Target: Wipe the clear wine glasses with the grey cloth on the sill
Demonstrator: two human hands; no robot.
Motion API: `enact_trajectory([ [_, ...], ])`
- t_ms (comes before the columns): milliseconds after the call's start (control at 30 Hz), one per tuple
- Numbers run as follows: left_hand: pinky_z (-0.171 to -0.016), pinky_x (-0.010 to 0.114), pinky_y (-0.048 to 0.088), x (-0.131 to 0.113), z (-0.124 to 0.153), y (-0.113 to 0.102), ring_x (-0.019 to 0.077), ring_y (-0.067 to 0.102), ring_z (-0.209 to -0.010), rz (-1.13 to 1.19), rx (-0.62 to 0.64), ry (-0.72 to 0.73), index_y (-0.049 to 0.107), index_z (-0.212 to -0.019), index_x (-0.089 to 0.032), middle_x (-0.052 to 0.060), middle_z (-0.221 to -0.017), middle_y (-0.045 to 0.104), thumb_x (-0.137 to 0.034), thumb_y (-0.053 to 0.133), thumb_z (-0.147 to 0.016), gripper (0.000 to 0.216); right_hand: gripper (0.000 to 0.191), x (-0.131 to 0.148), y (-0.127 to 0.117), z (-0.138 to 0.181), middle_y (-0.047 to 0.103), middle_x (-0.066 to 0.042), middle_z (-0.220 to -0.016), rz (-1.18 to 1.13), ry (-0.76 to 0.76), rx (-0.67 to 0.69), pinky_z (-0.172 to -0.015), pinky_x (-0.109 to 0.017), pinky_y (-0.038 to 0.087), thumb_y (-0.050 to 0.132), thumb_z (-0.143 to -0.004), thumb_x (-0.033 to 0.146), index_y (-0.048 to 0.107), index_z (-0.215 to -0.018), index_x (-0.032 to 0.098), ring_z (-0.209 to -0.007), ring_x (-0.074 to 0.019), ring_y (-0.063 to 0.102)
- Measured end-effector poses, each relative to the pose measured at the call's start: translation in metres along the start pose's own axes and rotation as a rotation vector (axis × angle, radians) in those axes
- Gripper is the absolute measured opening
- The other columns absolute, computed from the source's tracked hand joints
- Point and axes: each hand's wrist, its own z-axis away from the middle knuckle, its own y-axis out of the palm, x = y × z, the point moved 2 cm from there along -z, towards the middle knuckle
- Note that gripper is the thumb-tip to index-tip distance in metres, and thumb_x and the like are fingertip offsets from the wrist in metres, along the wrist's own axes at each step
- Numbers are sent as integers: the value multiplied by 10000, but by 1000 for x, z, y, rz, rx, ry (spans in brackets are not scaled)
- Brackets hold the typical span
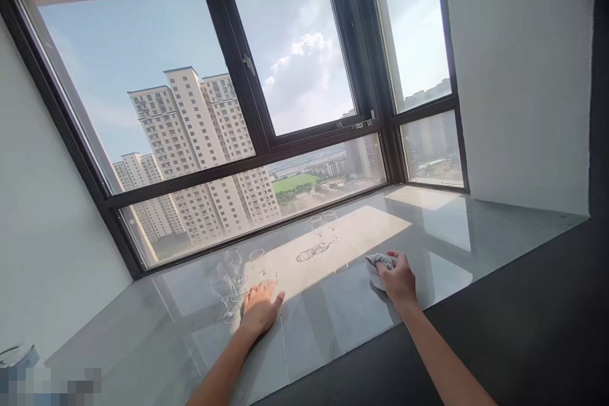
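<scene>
My left hand rests on the glossy window sill, fingers stretched forward and thumb apart. Just beyond its fingertips stands a clear stemmed glass; whether they touch its foot I cannot tell. To the left of that hand are two more stemmed glasses, one nearer and one behind it. A folded light grey cloth is bunched in my right hand, low over the sill at the right. Farther back, a pair of glasses stands upright near the window.
A dark-framed window borders the sill at the back, with handles on its middle pane. White walls close off both sides. The sill's front edge runs diagonally above a dark area. A partly blurred object sits at lower left.
</scene>
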Motion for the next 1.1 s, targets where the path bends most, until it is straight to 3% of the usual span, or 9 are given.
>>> enact_trajectory([
  [200, -1110, 499, 262, 6, -45, 11, 334, 352, -1370, -19, -35, -110, 519, -1378, -273, 83, -1490, 449, -605, 297, -901, 622, 459, 0, 0, 0, 675, -150, -998, 5, -4, 6, -710, -370, 490, 584, -715, 394, 538, -1118, 179, -910, -301, 651],
  [367, -1104, 522, 248, 10, -65, 16, 345, 345, -1363, -30, -79, -119, 557, -1325, -291, 74, -1463, 477, -598, 275, -909, 588, 448, -1, 1, 0, 674, -147, -1002, 2, -15, 5, -723, -363, 489, 581, -723, 396, 533, -1114, 183, -948, -302, 646],
  [600, -1114, 517, 237, 12, -73, 17, 333, 332, -1376, 16, -109, -149, 527, -1340, -284, 104, -1467, 454, -578, 295, -914, 567, 433, 0, 3, -1, 672, -139, -983, -6, -35, 2, -738, -363, 489, 583, -724, 364, 535, -1111, 176, -963, -300, 642],
  [767, -1085, 466, 314, 3, -63, 14, 313, 413, -1308, 190, -236, -323, 520, -1296, -288, 107, -1398, 477, -521, 350, -899, 490, 418, 1, 3, 0, 670, -129, -985, -5, -30, 0, -745, -347, 490, 573, -740, 364, 530, -1112, 180, -971, -289, 641],
  [833, -1061, 414, 357, -13, -58, 15, 283, 449, -1268, 252, -239, -236, 553, -1209, -273, 94, -1316, 533, -478, 350, -900, 422, 414, 1, 4, 0, 671, -128, -994, -13, -26, 17, -718, -329, 488, 569, -746, 364, 527, -1118, 186, -960, -283, 646],
  [1000, -1082, 363, 350, -81, -55, 23, 228, 425, -1290, 284, -104, 238, 549, -1236, -271, 52, -1375, 509, -468, 366, -905, 426, 419, 1, 4, 0, 677, -128, -1001, -24, -15, 29, -701, -303, 480, 570, -743, 357, 526, -1126, 194, -955, -275, 652],
  [1100, -1144, 416, 263, -118, -71, 28, 259, 310, -1393, 217, -8, 296, 490, -1355, -298, 43, -1516, 379, -528, 375, -900, 522, 412, 0, 4, 0, 681, -122, -984, -13, -30, 16, -708, -309, 479, 565, -740, 357, 528, -1118, 196, -949, -277, 653],
])
